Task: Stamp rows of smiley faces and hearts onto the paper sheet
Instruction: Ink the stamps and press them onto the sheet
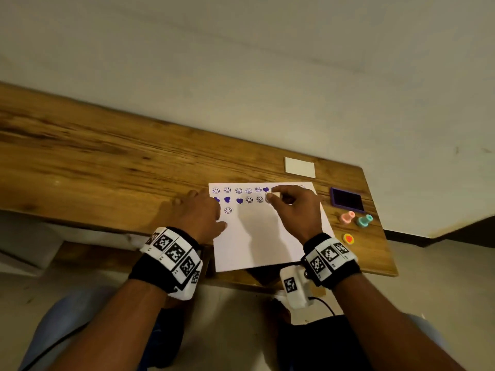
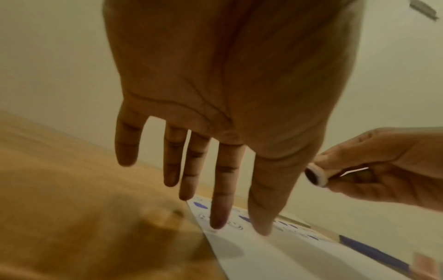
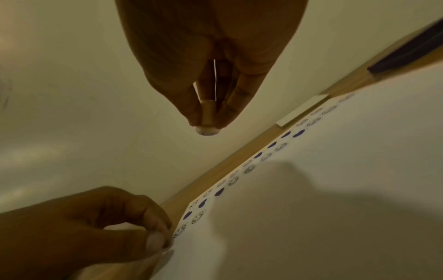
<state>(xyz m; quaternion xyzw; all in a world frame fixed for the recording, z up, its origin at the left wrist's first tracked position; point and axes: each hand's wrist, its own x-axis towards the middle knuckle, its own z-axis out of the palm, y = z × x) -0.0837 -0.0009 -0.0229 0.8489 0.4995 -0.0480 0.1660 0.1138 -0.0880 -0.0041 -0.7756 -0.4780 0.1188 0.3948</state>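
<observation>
A white paper sheet (image 1: 262, 236) lies on the wooden table (image 1: 107, 162). It carries two rows of purple smiley faces and hearts along its far edge, and one smiley (image 1: 228, 210) below them. My right hand (image 1: 289, 207) pinches a small round stamp (image 1: 267, 197) between thumb and fingers, just above the second row. The stamp (image 3: 207, 130) hangs clear of the paper (image 3: 335, 189), and its inked face (image 2: 316, 176) shows in the left wrist view. My left hand (image 1: 201, 212) rests with straight fingers (image 2: 220, 189) on the sheet's left edge (image 2: 275, 255).
A purple ink pad (image 1: 347, 199) sits right of the sheet. In front of it lie a pink stamp (image 1: 347, 217), a teal stamp (image 1: 364, 220) and a yellow-red stamp (image 1: 348, 239). A white card (image 1: 300, 167) lies beyond the sheet. The table's right end is close.
</observation>
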